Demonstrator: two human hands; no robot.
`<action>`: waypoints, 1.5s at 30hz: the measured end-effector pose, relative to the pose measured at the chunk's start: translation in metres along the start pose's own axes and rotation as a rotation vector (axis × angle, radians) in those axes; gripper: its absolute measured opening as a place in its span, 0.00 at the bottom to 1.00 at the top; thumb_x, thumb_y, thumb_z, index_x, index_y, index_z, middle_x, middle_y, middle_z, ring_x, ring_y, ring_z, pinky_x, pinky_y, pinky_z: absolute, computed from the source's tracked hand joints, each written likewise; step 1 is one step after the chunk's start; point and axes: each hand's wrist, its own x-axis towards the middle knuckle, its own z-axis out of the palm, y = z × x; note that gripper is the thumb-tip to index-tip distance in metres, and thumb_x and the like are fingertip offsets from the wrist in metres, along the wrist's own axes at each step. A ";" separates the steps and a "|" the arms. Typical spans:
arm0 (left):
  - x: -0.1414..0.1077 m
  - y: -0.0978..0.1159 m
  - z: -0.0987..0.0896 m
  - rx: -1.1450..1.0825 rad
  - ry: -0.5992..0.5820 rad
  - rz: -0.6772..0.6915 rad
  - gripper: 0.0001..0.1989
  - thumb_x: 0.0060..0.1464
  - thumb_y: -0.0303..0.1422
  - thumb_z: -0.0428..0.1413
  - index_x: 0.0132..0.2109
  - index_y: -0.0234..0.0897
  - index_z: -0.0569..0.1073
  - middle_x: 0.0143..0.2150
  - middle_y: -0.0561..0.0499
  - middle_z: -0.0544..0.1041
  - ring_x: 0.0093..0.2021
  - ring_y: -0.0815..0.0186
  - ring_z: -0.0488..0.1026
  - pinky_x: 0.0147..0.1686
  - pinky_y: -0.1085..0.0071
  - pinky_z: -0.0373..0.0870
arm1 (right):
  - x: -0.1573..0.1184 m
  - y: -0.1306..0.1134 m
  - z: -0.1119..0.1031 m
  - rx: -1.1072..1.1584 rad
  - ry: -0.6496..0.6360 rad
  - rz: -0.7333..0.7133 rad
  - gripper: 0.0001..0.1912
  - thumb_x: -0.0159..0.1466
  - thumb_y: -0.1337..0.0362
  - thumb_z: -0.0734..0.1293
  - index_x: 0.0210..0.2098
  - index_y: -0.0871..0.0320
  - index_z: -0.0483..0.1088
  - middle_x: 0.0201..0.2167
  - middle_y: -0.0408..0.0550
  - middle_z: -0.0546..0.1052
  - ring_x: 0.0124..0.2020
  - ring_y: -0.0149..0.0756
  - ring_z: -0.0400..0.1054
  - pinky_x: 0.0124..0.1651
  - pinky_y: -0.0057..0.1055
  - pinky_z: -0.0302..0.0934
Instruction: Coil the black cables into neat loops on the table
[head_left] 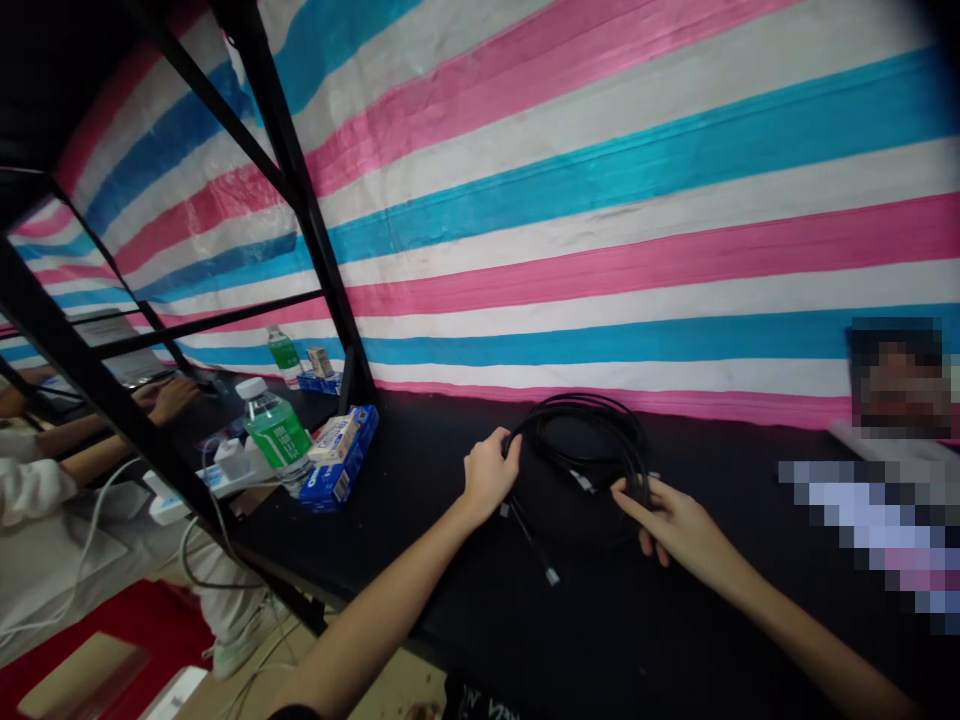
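Note:
A coiled black cable [585, 402] arches over the black tabletop [570, 630], held from both sides. My left hand [489, 472] is closed around the left part of the coil. Opposite it, my right hand [667, 515] grips the right part between thumb and fingers. One cable end with a pale connector [552, 576] hangs down near my left hand and points toward me. Inside the loop shows a small whitish piece [583, 482], perhaps a tag or plug; I cannot tell which.
Left of the coil are a green-labelled bottle [277, 430], blue boxes [341, 460] and a white power strip [172, 500] with cords. A black metal frame [300, 200] rises there. Beyond it, another person's hands [169, 398] rest at a table. A striped sheet [637, 240] hangs behind. Blurred-out items lie right.

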 end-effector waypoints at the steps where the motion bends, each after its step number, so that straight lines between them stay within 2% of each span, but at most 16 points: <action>1: 0.001 -0.001 0.001 -0.023 -0.009 -0.016 0.14 0.53 0.45 0.47 0.33 0.42 0.70 0.24 0.53 0.69 0.30 0.63 0.69 0.33 0.71 0.59 | 0.000 -0.001 0.000 0.010 -0.031 0.007 0.23 0.52 0.48 0.63 0.38 0.60 0.63 0.14 0.40 0.70 0.09 0.29 0.61 0.11 0.23 0.53; 4: 0.001 -0.005 0.007 -0.128 -0.058 -0.076 0.13 0.54 0.44 0.45 0.33 0.41 0.67 0.25 0.53 0.68 0.29 0.65 0.68 0.30 0.72 0.60 | -0.001 0.000 0.000 0.026 -0.129 0.022 0.22 0.56 0.47 0.60 0.38 0.60 0.63 0.10 0.40 0.68 0.08 0.29 0.61 0.10 0.21 0.50; 6: -0.001 -0.006 0.013 -0.220 -0.108 -0.126 0.14 0.54 0.45 0.44 0.34 0.40 0.65 0.22 0.54 0.65 0.23 0.68 0.65 0.24 0.74 0.59 | -0.002 0.001 0.002 0.037 -0.197 0.025 0.22 0.57 0.46 0.59 0.36 0.60 0.62 0.08 0.39 0.67 0.07 0.28 0.60 0.10 0.20 0.48; 9: -0.006 -0.004 0.023 -0.368 -0.196 -0.200 0.18 0.54 0.49 0.39 0.38 0.39 0.61 0.18 0.60 0.59 0.14 0.72 0.56 0.14 0.76 0.53 | -0.005 0.001 0.007 0.102 -0.323 0.048 0.22 0.57 0.45 0.58 0.35 0.59 0.59 0.08 0.38 0.67 0.06 0.27 0.59 0.09 0.18 0.46; 12: -0.012 0.002 0.027 -0.499 -0.266 -0.235 0.23 0.52 0.54 0.39 0.40 0.39 0.57 0.17 0.63 0.56 0.11 0.74 0.52 0.10 0.78 0.49 | -0.010 -0.004 0.014 0.235 -0.401 0.082 0.22 0.57 0.45 0.57 0.36 0.59 0.58 0.10 0.38 0.68 0.07 0.27 0.60 0.09 0.18 0.47; 14: -0.016 0.008 0.028 -0.567 -0.301 -0.229 0.24 0.49 0.56 0.41 0.39 0.39 0.56 0.17 0.63 0.56 0.10 0.75 0.51 0.09 0.79 0.47 | -0.012 -0.008 0.015 0.340 -0.345 0.102 0.22 0.57 0.45 0.57 0.37 0.58 0.58 0.12 0.38 0.69 0.09 0.27 0.62 0.10 0.18 0.49; 18: -0.020 0.016 0.030 -0.643 -0.364 -0.205 0.24 0.45 0.55 0.49 0.37 0.41 0.55 0.18 0.64 0.60 0.09 0.78 0.52 0.08 0.81 0.45 | -0.009 -0.012 0.006 0.423 -0.040 0.092 0.22 0.57 0.48 0.60 0.41 0.60 0.61 0.10 0.35 0.65 0.08 0.25 0.58 0.11 0.19 0.49; 21: -0.023 0.018 0.031 -0.648 -0.467 -0.205 0.26 0.42 0.53 0.54 0.39 0.41 0.56 0.12 0.66 0.58 0.07 0.76 0.50 0.08 0.81 0.41 | -0.004 -0.010 -0.005 0.442 0.100 0.070 0.21 0.58 0.51 0.60 0.42 0.61 0.65 0.09 0.34 0.62 0.08 0.23 0.54 0.11 0.18 0.46; 23: -0.024 0.017 0.032 -0.655 -0.524 -0.199 0.25 0.43 0.52 0.55 0.41 0.41 0.57 0.10 0.66 0.56 0.06 0.75 0.50 0.08 0.82 0.40 | -0.002 -0.008 -0.010 0.465 0.121 0.070 0.22 0.58 0.51 0.61 0.43 0.62 0.66 0.09 0.35 0.62 0.08 0.23 0.54 0.11 0.19 0.46; 26: -0.023 0.016 0.034 -0.692 -0.542 -0.184 0.23 0.47 0.51 0.51 0.43 0.41 0.58 0.10 0.65 0.56 0.07 0.75 0.51 0.08 0.82 0.41 | 0.000 -0.006 -0.010 0.502 0.128 0.052 0.23 0.56 0.51 0.64 0.42 0.63 0.68 0.12 0.36 0.63 0.10 0.22 0.54 0.13 0.19 0.46; 31: -0.017 0.012 0.041 -0.743 -0.460 -0.171 0.21 0.49 0.49 0.51 0.46 0.43 0.58 0.15 0.64 0.61 0.09 0.76 0.54 0.09 0.83 0.42 | 0.006 -0.004 -0.008 0.699 0.086 -0.043 0.25 0.52 0.55 0.69 0.47 0.59 0.66 0.20 0.36 0.63 0.17 0.22 0.56 0.15 0.19 0.50; 36: -0.008 0.010 0.046 -0.860 -0.399 -0.170 0.31 0.41 0.44 0.60 0.49 0.40 0.56 0.26 0.57 0.70 0.12 0.76 0.60 0.11 0.81 0.48 | 0.013 -0.003 -0.017 0.755 0.022 -0.047 0.19 0.53 0.58 0.68 0.44 0.57 0.69 0.33 0.46 0.71 0.31 0.28 0.66 0.24 0.20 0.58; 38: -0.005 0.010 0.045 -0.924 -0.373 -0.214 0.36 0.38 0.39 0.63 0.52 0.39 0.54 0.33 0.51 0.73 0.16 0.74 0.64 0.13 0.79 0.53 | 0.015 -0.003 -0.021 0.769 -0.004 -0.012 0.17 0.54 0.59 0.68 0.42 0.59 0.70 0.41 0.50 0.72 0.37 0.31 0.68 0.30 0.22 0.62; 40: -0.003 0.012 0.042 -0.971 -0.382 -0.266 0.37 0.38 0.33 0.63 0.54 0.37 0.53 0.41 0.43 0.74 0.20 0.71 0.69 0.17 0.76 0.59 | 0.015 -0.002 -0.025 0.780 0.016 0.028 0.19 0.54 0.60 0.69 0.44 0.59 0.69 0.46 0.53 0.71 0.40 0.33 0.69 0.35 0.25 0.63; 42: -0.004 0.012 0.038 -0.994 -0.416 -0.308 0.34 0.41 0.29 0.61 0.53 0.34 0.54 0.45 0.38 0.72 0.24 0.68 0.71 0.22 0.73 0.63 | 0.014 -0.001 -0.028 0.751 0.076 0.051 0.20 0.54 0.61 0.69 0.45 0.59 0.68 0.45 0.52 0.72 0.38 0.32 0.69 0.34 0.25 0.63; 45: -0.005 0.011 0.034 -0.975 -0.437 -0.329 0.29 0.44 0.28 0.57 0.53 0.32 0.55 0.43 0.38 0.74 0.25 0.68 0.71 0.24 0.73 0.63 | 0.012 0.003 -0.030 0.656 0.195 0.064 0.16 0.53 0.63 0.67 0.42 0.58 0.71 0.35 0.47 0.74 0.30 0.27 0.68 0.28 0.22 0.59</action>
